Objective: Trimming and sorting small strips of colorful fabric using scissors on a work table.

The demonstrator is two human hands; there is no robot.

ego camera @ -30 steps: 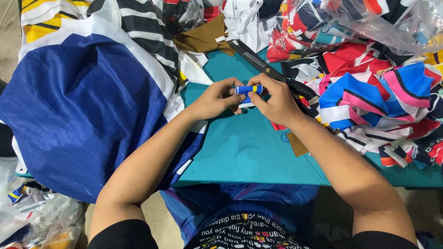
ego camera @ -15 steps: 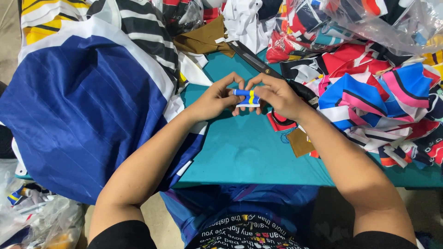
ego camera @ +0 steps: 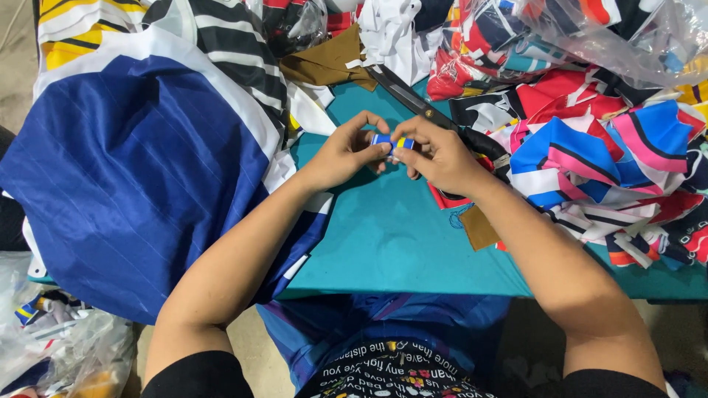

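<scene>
1. Head view: a small blue, white and yellow fabric piece is held above the teal worktop, toward its far edge and roughly midway along it.
2. The left hand is closed on the left end of the piece, which is pinched between thumb and fingertips.
3. The right hand is closed on the right end of the same piece in a like pinch; the two hands are nearly touching across it.
4. Long black scissors are laid diagonally on the worktop just beyond the hands, with the handles partly hidden behind the right hand.
5. A large blue cloth with thin pale stripes is draped over the left edge of the worktop.
6. A heap of multicoloured fabric scraps is spread along the right edge.
7. A brown fabric piece is seen at the far edge, beside the scissor tips.
8. A small brown scrap is lying on the worktop under the right forearm.
9. Clear plastic bags holding coloured fabric are noted at the far right corner.
</scene>
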